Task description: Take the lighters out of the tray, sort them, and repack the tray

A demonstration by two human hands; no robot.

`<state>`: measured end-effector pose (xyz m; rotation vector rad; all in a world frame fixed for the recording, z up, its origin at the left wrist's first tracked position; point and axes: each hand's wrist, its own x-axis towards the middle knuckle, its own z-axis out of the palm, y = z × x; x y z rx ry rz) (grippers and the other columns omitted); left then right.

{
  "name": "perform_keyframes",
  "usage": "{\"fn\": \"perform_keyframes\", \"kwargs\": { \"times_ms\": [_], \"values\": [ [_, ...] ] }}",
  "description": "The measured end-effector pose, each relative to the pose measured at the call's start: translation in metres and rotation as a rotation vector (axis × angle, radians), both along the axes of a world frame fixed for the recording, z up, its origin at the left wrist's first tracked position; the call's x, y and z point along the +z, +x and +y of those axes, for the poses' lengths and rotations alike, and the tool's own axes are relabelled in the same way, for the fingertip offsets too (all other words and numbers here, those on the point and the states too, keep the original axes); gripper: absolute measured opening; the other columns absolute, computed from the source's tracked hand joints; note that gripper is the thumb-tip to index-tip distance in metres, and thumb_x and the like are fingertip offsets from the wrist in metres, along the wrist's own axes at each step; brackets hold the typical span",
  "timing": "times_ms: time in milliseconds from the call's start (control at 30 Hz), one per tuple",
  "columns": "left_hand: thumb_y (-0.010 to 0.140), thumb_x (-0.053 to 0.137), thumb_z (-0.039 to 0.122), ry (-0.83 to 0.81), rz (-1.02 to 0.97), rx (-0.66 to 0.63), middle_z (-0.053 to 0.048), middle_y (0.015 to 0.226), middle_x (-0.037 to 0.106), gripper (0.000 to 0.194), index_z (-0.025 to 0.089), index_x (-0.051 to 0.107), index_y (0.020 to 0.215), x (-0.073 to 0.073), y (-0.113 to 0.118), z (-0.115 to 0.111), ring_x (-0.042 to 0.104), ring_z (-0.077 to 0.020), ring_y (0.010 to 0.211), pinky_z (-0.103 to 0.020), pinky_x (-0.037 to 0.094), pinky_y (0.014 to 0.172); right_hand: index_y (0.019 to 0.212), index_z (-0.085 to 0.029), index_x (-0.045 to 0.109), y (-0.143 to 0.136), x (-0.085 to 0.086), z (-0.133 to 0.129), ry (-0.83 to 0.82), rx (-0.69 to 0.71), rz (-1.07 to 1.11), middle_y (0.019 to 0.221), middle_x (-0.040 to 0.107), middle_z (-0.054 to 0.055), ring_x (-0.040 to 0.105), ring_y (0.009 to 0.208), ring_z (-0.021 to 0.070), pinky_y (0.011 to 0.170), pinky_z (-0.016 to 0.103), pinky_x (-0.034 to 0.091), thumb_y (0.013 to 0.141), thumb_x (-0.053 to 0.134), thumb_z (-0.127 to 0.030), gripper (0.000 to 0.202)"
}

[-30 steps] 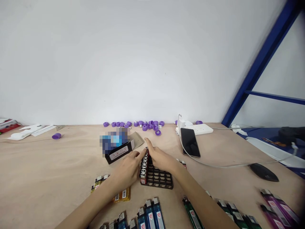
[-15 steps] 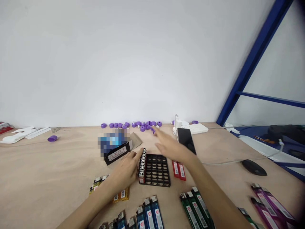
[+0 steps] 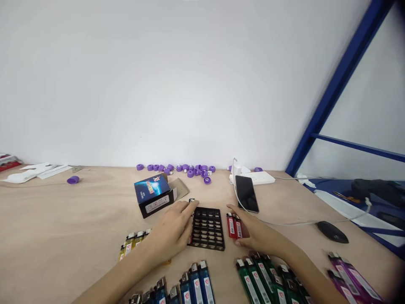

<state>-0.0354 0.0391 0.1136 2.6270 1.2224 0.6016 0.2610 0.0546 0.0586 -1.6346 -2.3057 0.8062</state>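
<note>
A black gridded tray [image 3: 207,228] lies on the table. My left hand [image 3: 174,223] rests along its left side, fingers stretched out over the row of lighters standing there; only a metal lighter top [image 3: 191,200] and a little red show past it. To the tray's right, my right hand [image 3: 255,228] reaches around two red lighters [image 3: 234,226] lying side by side. Its thumb and forefinger are spread at their near and far ends, and whether they touch is hard to see.
Yellow lighters [image 3: 130,242], blue lighters [image 3: 198,283], green lighters [image 3: 257,276] and purple lighters [image 3: 351,274] lie nearer me. Behind are a blue-black box [image 3: 155,194], purple caps [image 3: 198,170], a phone [image 3: 247,193] and a power strip [image 3: 262,177]. A mouse [image 3: 333,232] sits right.
My right hand has come down from near the purple caps to the red lighters. A purple cap now lies where it was. My left hand has shifted slightly right, covering more of the lighter row.
</note>
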Motion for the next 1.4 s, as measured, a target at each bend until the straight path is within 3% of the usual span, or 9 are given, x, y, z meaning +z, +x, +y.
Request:
{"fn": "perform_keyframes", "kwargs": {
  "times_ms": [300, 400, 533, 700, 800, 900, 1133, 1300, 1400],
  "values": [
    [0.095, 0.041, 0.020, -0.086, -0.297, -0.006, -0.011, 0.112, 0.064, 0.032, 0.020, 0.052, 0.126, -0.003, 0.013, -0.021, 0.061, -0.0261, 0.103, -0.045, 0.050, 0.090, 0.152, -0.023, 0.029, -0.002, 0.008, -0.008, 0.141, 0.004, 0.021, 0.153, 0.042, 0.013, 0.042, 0.138, 0.0304, 0.114, 0.048, 0.034, 0.077, 0.065, -0.028, 0.083],
    [0.094, 0.050, 0.029, -0.368, -0.593, 0.090, -0.011, 0.115, 0.063, 0.035, 0.021, 0.050, 0.128, -0.016, 0.029, -0.035, 0.060, -0.0262, 0.108, -0.047, 0.046, 0.098, 0.151, -0.023, 0.029, -0.014, 0.026, -0.028, 0.258, 0.042, 0.061, 0.152, 0.043, 0.014, 0.044, 0.137, 0.0311, 0.113, 0.051, 0.036, 0.081, 0.064, -0.033, 0.079],
    [0.085, 0.067, 0.045, -1.014, -1.058, 0.035, -0.012, 0.108, 0.068, 0.042, 0.017, 0.057, 0.116, -0.027, 0.053, -0.051, 0.065, -0.0267, 0.103, -0.043, 0.048, 0.097, 0.149, -0.027, 0.033, -0.041, 0.043, -0.060, 0.378, 0.187, 0.197, 0.145, 0.051, 0.011, 0.048, 0.132, 0.0303, 0.110, 0.047, 0.042, 0.080, 0.066, -0.026, 0.077],
    [0.072, 0.082, 0.048, -1.470, -1.312, 0.000, -0.012, 0.087, 0.074, 0.047, 0.012, 0.067, 0.098, -0.038, 0.066, -0.061, 0.073, -0.0273, 0.083, -0.041, 0.054, 0.083, 0.140, -0.029, 0.046, -0.064, 0.030, -0.074, 0.274, 0.247, 0.420, 0.137, 0.058, 0.011, 0.052, 0.129, 0.0332, 0.111, 0.046, 0.040, 0.067, 0.080, -0.034, 0.081],
    [0.071, 0.084, 0.049, -1.466, -1.321, -0.068, -0.013, 0.089, 0.076, 0.049, 0.011, 0.069, 0.099, -0.053, 0.068, -0.066, 0.073, -0.0287, 0.089, -0.041, 0.054, 0.085, 0.143, -0.026, 0.038, -0.068, 0.023, -0.075, 0.201, 0.102, 0.549, 0.131, 0.061, 0.013, 0.061, 0.117, 0.0294, 0.099, 0.043, 0.050, 0.076, 0.071, -0.040, 0.077],
    [0.071, 0.083, 0.052, -1.439, -1.292, -0.099, -0.011, 0.085, 0.077, 0.051, 0.013, 0.069, 0.100, -0.062, 0.069, -0.070, 0.074, -0.0290, 0.089, -0.045, 0.053, 0.089, 0.126, -0.023, 0.053, -0.067, 0.026, -0.075, 0.015, -0.078, 0.702, 0.104, 0.072, 0.009, 0.070, 0.095, 0.0251, 0.081, 0.036, 0.056, 0.088, 0.056, -0.038, 0.041],
    [0.068, 0.081, 0.063, -1.397, -1.237, -0.097, -0.013, 0.081, 0.075, 0.057, 0.012, 0.070, 0.091, -0.059, 0.073, -0.068, 0.074, -0.0275, 0.082, -0.041, 0.055, 0.083, 0.128, -0.027, 0.055, -0.062, 0.029, -0.072, -0.167, -0.005, 0.852, 0.118, 0.070, 0.009, 0.065, 0.108, 0.0248, 0.091, 0.037, 0.050, 0.095, 0.050, -0.045, 0.038],
    [0.068, 0.076, 0.068, -1.217, -1.094, -0.057, -0.011, 0.085, 0.074, 0.063, 0.013, 0.069, 0.097, -0.057, 0.072, -0.070, 0.072, -0.0289, 0.089, -0.043, 0.052, 0.088, 0.114, -0.024, 0.062, -0.074, 0.026, -0.074, -0.089, -0.024, 0.760, 0.096, 0.074, 0.006, 0.069, 0.087, 0.0250, 0.080, 0.036, 0.052, 0.086, 0.060, -0.047, 0.036],
    [0.071, 0.076, 0.066, -1.306, -1.079, -0.111, -0.011, 0.083, 0.074, 0.060, 0.012, 0.071, 0.095, -0.052, 0.070, -0.070, 0.072, -0.0283, 0.089, -0.044, 0.051, 0.091, 0.113, -0.024, 0.061, -0.072, 0.027, -0.071, -0.200, 0.047, 0.801, 0.095, 0.073, 0.005, 0.069, 0.085, 0.0229, 0.074, 0.032, 0.051, 0.089, 0.057, -0.048, 0.034]
  ]
}}
